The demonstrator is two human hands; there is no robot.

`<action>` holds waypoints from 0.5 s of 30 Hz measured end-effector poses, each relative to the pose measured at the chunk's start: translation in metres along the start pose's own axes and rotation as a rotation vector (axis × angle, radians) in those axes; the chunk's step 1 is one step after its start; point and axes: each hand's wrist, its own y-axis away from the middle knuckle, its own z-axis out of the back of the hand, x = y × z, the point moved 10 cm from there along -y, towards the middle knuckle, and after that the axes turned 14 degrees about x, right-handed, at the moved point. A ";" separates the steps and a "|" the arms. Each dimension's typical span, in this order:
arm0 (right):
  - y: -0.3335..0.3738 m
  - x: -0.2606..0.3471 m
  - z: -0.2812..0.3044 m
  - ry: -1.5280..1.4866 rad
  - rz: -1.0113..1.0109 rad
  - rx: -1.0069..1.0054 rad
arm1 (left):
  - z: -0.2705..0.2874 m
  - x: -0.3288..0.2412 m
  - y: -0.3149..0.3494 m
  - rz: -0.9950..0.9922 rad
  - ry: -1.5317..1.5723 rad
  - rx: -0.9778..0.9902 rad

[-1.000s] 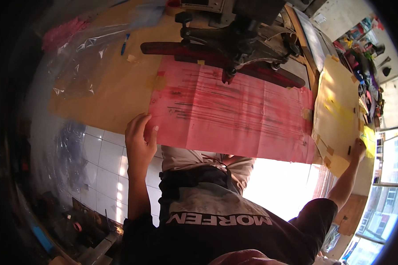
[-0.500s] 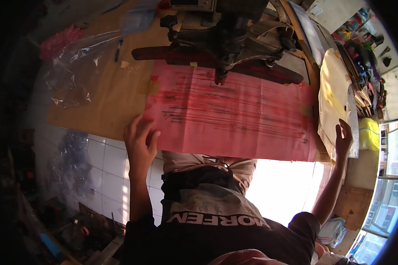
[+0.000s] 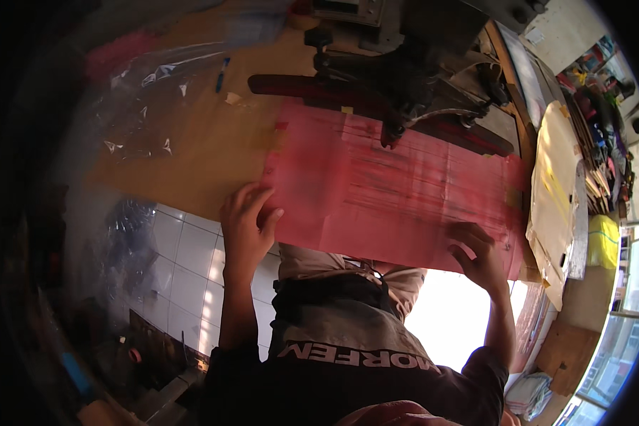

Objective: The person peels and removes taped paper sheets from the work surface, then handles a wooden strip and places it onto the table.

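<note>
A creased red sheet [image 3: 397,188] with dark streaks lies along the near edge of the bench. Its far side runs under the dark red bar [image 3: 291,86] of a black metal machine arm [image 3: 362,78]. My left hand [image 3: 248,216] is at the sheet's near left corner, thumb and fingers apart, gripping nothing that I can see. Over the near right part of the sheet is my right hand [image 3: 478,254], its fingers bent and spread from the thumb, with nothing visible in it. Whether its fingertips touch the sheet I cannot tell.
Clear plastic film [image 3: 142,106] and a blue pen [image 3: 222,75] lie on the brown bench top [image 3: 184,156]. A cream board [image 3: 550,192] leans at the right, near a yellow package [image 3: 603,241]. More crumpled plastic [image 3: 129,248] hangs at the left over white floor tiles [image 3: 192,248].
My right hand has come left from beside the cream board to over the red sheet. My left hand stays at the sheet's left corner. The whole view has shifted a little.
</note>
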 end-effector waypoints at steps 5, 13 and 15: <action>-0.029 0.028 -0.019 0.039 0.099 0.105 | 0.025 -0.001 -0.034 -0.038 0.029 -0.024; -0.067 0.066 -0.050 0.030 0.305 0.220 | 0.004 0.023 -0.093 -0.237 0.030 -0.002; -0.072 0.071 -0.056 0.061 0.321 0.207 | -0.010 0.023 -0.096 -0.258 -0.099 0.016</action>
